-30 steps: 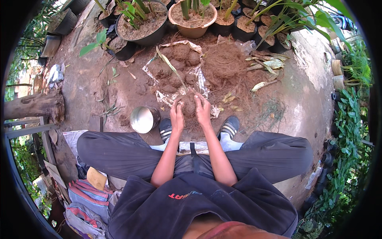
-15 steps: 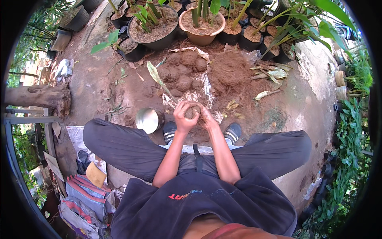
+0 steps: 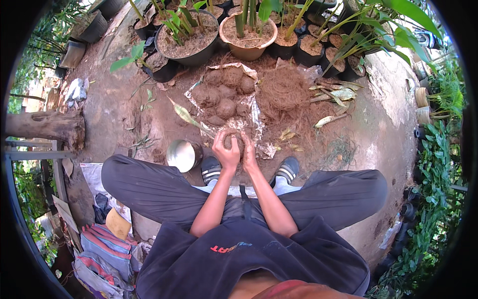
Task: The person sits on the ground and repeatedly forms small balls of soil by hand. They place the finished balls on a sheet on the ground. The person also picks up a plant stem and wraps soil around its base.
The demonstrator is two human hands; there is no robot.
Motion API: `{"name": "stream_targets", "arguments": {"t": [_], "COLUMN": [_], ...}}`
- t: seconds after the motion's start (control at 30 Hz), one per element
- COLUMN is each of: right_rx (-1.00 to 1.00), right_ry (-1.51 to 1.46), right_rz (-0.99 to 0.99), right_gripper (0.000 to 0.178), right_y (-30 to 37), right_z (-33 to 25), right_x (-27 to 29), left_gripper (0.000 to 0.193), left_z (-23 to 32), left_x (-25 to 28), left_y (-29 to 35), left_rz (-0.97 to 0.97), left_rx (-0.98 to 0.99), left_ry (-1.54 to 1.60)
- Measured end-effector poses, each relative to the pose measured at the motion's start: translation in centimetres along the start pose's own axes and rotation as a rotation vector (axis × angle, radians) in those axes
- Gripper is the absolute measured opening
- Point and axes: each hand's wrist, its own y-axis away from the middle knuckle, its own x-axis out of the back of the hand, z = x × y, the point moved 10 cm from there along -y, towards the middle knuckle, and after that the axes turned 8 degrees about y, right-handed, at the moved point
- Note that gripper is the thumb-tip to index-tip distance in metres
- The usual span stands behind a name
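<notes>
Between both palms, in front of my feet, I hold a brown ball of soil (image 3: pixel 234 141). My left hand (image 3: pixel 225 153) curls around its left side and my right hand (image 3: pixel 249 152) presses on the right. A long pale green leaf (image 3: pixel 186 113) slants up and left from beside my left fingers; whether its base sits in the ball is hidden. Just beyond lie several brown balls (image 3: pixel 226 107) on a whitish sheet (image 3: pixel 257 119). To their right is a heap of brown fibre (image 3: pixel 284 89).
A metal can (image 3: pixel 183 155) stands left of my hands. Potted plants (image 3: pixel 191 40) line the far side. Cut leaves (image 3: pixel 343 93) lie right of the fibre. At the left are a log (image 3: pixel 47 124) and folded striped sacks (image 3: pixel 107 249).
The leaf has swung lower and further left. My right hand has turned more upright along the ball's side, and my fingers have shifted around it. The whole view has moved slightly.
</notes>
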Motion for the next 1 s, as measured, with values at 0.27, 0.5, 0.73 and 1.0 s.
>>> {"name": "stream_targets", "arguments": {"t": [0.27, 0.5, 0.73, 1.0], "right_rx": [-0.277, -0.299, -0.253, -0.263], "right_ry": [-0.344, -0.239, -0.232, -0.47], "right_rz": [-0.001, -0.108, 0.003, 0.041], "right_gripper": [0.041, 0.034, 0.044, 0.042], "right_y": [-1.2, -0.4, -1.2, -1.5], "right_z": [5.8, 2.2, 3.3, 0.7], "right_x": [1.4, -1.7, 0.7, 0.9], "left_gripper": [0.026, 0.031, 0.034, 0.035], "left_z": [0.3, -0.3, -1.4, 0.6], "left_x": [-1.5, 0.3, -2.1, -3.3], "left_y": [0.6, -0.4, -0.5, -0.6], "left_rz": [-0.118, 0.052, -0.229, -0.3], "left_rx": [-0.035, -0.006, 0.126, -0.062], "left_ry": [-0.097, -0.128, -0.088, 0.046]}}
